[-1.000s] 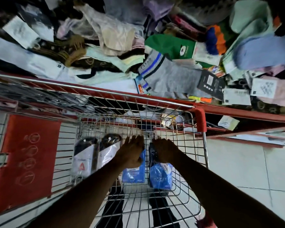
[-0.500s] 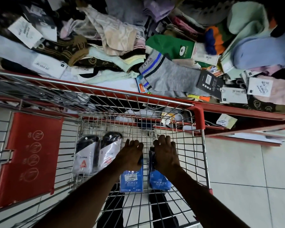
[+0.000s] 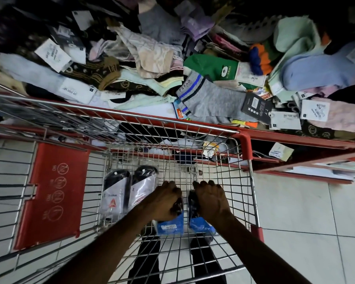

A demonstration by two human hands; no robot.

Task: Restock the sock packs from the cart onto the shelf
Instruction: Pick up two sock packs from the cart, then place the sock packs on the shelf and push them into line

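Both my hands are down inside the wire cart (image 3: 244, 181). My left hand (image 3: 166, 201) is closed around a blue sock pack (image 3: 169, 226), of which only the lower end shows. My right hand (image 3: 211, 199) grips a second blue sock pack (image 3: 202, 227) right beside it. Two black-and-white sock packs (image 3: 129, 191) lie flat on the cart floor to the left of my hands. Beyond the cart's far rim, the red-edged shelf (image 3: 295, 138) is heaped with loose socks, among them a grey sock (image 3: 211, 101) and a green one (image 3: 209, 66).
A red plastic flap (image 3: 53, 193) with printed symbols covers the cart's left side. White tiled floor (image 3: 307, 212) lies to the right of the cart. A lower red shelf tier (image 3: 295, 162) with paper tags sits under the heaped one. My dark trouser legs (image 3: 148, 259) show through the cart floor.
Both hands have curled tighter around the two blue packs, covering more of them. The view has shifted slightly; the cart and the two black-and-white packs have stayed put.
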